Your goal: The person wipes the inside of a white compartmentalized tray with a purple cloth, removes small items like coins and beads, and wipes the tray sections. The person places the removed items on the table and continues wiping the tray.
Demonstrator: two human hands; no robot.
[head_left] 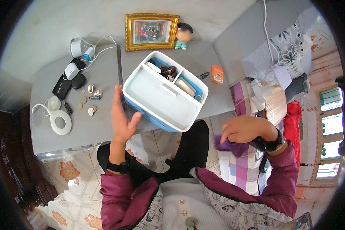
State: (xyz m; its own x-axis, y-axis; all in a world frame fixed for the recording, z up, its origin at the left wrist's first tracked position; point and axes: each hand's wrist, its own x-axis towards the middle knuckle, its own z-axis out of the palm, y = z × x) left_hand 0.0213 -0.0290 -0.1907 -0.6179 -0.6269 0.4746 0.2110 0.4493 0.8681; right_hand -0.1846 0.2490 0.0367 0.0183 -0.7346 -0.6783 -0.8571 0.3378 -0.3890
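Observation:
A storage box (pixel 142 103), blue with a white rim and white top tray, sits tilted at the front of the grey table. Its back compartments hold dark brown items (pixel 168 73), a white remote-like piece (pixel 153 67) and a pale elongated object (pixel 185 87). Against the box's left side lies my left hand (pixel 123 119), fingers stretched and thumb apart, holding nothing. Off to the right, beyond the table edge, my right hand (pixel 243 130) is closed on a purple cloth (pixel 234 147) that hangs below the fingers.
Left of the box lie a black phone (pixel 62 86), white case (pixel 71 71), coins (pixel 91 110), a battery (pixel 94 98) and a white ring-headed device (pixel 60 122). Behind stand a gold picture frame (pixel 152 32) and figurine (pixel 183 36). An orange box (pixel 217 74) is at right.

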